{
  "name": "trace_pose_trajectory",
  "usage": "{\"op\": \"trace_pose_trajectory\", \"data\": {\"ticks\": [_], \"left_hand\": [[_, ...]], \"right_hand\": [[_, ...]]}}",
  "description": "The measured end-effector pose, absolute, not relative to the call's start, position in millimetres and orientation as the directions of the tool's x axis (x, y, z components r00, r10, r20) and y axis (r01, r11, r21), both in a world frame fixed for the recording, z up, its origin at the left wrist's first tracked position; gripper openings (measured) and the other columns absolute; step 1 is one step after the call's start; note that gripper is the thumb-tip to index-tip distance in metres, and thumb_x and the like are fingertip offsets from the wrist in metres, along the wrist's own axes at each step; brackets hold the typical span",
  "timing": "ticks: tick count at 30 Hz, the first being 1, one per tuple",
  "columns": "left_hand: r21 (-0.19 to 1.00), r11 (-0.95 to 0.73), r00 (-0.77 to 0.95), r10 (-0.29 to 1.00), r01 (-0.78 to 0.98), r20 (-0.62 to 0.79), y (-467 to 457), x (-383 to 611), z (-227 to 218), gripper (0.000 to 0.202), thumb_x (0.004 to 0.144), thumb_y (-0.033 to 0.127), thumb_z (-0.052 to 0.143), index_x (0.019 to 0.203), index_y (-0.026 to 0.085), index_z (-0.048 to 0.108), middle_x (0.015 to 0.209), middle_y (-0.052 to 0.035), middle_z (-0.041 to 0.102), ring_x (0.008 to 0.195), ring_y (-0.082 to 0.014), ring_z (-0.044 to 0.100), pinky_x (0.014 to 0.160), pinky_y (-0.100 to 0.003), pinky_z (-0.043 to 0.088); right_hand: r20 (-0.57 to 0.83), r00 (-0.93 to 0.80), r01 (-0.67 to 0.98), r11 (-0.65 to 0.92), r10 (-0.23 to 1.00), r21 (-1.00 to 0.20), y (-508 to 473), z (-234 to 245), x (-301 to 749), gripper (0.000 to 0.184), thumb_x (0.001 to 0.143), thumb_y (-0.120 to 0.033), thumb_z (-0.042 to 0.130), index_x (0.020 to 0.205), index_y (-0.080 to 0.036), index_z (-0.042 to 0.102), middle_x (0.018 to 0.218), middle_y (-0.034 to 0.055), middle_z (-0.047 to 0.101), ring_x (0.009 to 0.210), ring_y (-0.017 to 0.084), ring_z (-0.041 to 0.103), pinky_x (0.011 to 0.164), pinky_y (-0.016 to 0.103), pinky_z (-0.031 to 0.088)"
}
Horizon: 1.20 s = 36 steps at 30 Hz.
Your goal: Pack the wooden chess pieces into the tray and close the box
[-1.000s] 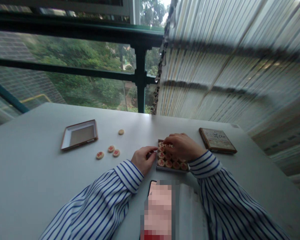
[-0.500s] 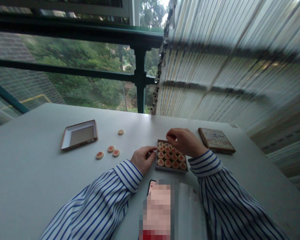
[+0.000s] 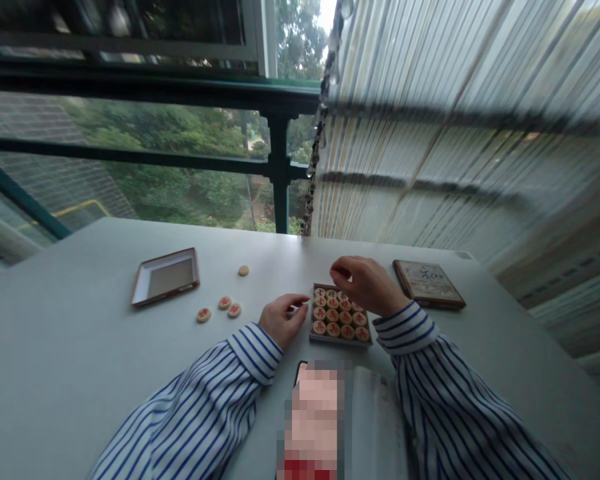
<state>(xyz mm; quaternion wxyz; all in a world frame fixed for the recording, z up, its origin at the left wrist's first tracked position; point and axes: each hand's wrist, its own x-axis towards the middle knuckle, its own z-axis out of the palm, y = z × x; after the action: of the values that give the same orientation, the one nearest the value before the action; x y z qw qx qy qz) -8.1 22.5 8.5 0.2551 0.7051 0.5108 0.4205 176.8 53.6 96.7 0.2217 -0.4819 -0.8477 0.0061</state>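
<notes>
1. Pieces [image 3: 333, 329]: wood-coloured discs; four loose on the smooth table [image 3: 105, 353], at least thirteen inside one rectangular box [image 3: 340, 343].
2. Left hand [image 3: 281, 320]: thumb and fingers parted, beside the box.
3. Right hand [image 3: 370, 285]: fingers curled above the box; grip not discernible.
4. Tray [image 3: 173, 278]: one, shallow, rectangular.

Box [image 3: 340, 342] partly hidden behind right hand [image 3: 367, 283], phone [image 3: 315, 413] pixelated and cut off, striped sleeves [image 3: 195, 400] cut off

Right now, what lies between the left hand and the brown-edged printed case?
In the head view, a grey tray of round, pale, marked discs, and the right hand, partly hiding it.
</notes>
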Motion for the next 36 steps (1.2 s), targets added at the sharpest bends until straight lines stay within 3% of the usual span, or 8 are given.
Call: {"op": "trace_pose_trajectory", "data": {"ticks": [7,13,26,36], "left_hand": [[0.780,-0.349,0.050,0.924,0.520,0.380,28.2,-17.7,21.5,0.019,0.073,0.030,0.054,0.082,0.017,0.064,0.079,-0.0034,0.068,0.067,-0.0135,0.063,0.063,-0.025,0.052],[0.736,-0.397,0.083,0.902,0.548,0.424,42.1,-35.3,46.7,0.019,0.074,0.032,0.054,0.078,0.016,0.064,0.074,-0.0029,0.067,0.069,-0.0133,0.062,0.067,-0.025,0.050],[0.638,-0.313,0.088,0.929,0.703,0.359,79.9,-73.7,84.8,0.026,0.073,0.035,0.052,0.082,0.014,0.065,0.076,-0.0046,0.067,0.068,-0.0139,0.061,0.065,-0.024,0.048],[0.366,-0.173,0.107,0.975,0.914,0.195,97.0,-113.9,70.2,0.034,0.071,0.035,0.051,0.099,0.019,0.062,0.096,-0.0041,0.066,0.085,-0.0176,0.060,0.073,-0.025,0.045]], "right_hand": [[0.371,-0.444,0.809,0.543,0.816,-0.225,50.8,100.2,175.8,0.016,0.080,-0.023,0.047,0.078,-0.016,0.061,0.073,0.0039,0.062,0.066,0.012,0.053,0.063,0.023,0.036],[0.385,-0.452,0.803,0.555,0.805,-0.217,49.6,99.7,173.5,0.016,0.081,-0.024,0.046,0.078,-0.017,0.060,0.073,0.0038,0.061,0.066,0.011,0.052,0.063,0.023,0.034],[0.327,-0.473,0.807,0.552,0.818,-0.212,47.2,96.0,168.6,0.016,0.081,-0.021,0.045,0.079,-0.016,0.060,0.074,0.0037,0.061,0.066,0.011,0.052,0.062,0.023,0.035],[0.318,-0.472,0.793,0.554,0.822,-0.255,49.5,89.9,161.7,0.015,0.080,-0.022,0.047,0.080,-0.017,0.061,0.072,0.0034,0.061,0.066,0.012,0.053,0.064,0.023,0.039]]}}
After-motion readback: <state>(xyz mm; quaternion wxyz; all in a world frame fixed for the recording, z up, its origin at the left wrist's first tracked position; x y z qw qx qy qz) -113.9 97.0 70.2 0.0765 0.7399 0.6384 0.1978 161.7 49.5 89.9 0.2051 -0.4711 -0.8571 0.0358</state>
